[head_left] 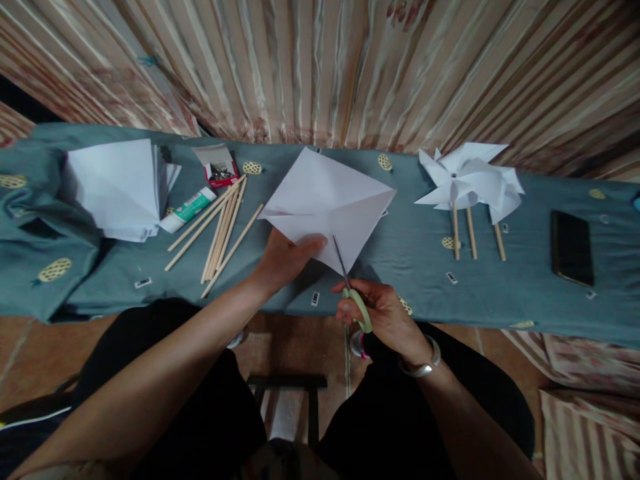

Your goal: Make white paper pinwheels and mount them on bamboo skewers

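Observation:
A square white sheet of paper [345, 193] with diagonal creases is held up over the cloth, one corner toward me. My left hand [295, 257] grips its lower left side, thumb on top and the other fingers hidden underneath. A slit runs inward from the left corner. My right hand [377, 310] is closed around the pale green handles of a pair of scissors [361, 308]. The scissors' blades lie at the corner nearest me and point toward the paper's middle.
Left of the paper lie several wooden sticks [223, 230], a glue tube [190, 210], a red box of small metal pins [220, 172] and a stack of white paper [115, 187]. To the right are paper pinwheels [467, 177] on sticks and a black phone [573, 247]. A striped curtain [320, 73] hangs behind the narrow cloth-covered table [400, 247].

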A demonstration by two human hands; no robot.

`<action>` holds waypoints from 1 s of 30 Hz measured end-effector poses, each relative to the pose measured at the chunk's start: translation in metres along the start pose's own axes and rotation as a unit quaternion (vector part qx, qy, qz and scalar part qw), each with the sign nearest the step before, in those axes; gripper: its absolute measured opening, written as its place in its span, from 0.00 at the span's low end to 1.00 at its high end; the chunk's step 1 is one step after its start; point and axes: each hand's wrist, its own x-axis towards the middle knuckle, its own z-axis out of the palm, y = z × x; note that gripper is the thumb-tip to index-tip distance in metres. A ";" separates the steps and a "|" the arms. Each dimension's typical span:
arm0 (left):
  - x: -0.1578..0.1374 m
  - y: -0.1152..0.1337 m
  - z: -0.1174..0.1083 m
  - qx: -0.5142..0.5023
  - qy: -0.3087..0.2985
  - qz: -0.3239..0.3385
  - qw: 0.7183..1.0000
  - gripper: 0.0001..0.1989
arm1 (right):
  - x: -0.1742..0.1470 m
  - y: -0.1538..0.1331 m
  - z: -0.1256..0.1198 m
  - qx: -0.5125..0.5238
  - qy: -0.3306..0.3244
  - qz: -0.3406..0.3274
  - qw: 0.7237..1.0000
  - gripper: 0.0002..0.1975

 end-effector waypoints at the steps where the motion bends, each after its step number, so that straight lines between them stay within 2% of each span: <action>1: -0.001 0.000 0.000 -0.002 0.000 -0.002 1.000 0.14 | 0.000 0.000 0.000 -0.004 0.000 -0.003 1.000 0.23; 23: -0.001 -0.002 0.000 -0.009 0.000 0.005 1.000 0.18 | 0.002 0.001 0.002 -0.004 0.008 -0.012 1.000 0.22; 30: -0.006 -0.006 0.003 -0.022 -0.015 -0.022 0.999 0.14 | 0.001 -0.001 0.000 -0.023 0.009 -0.024 0.999 0.22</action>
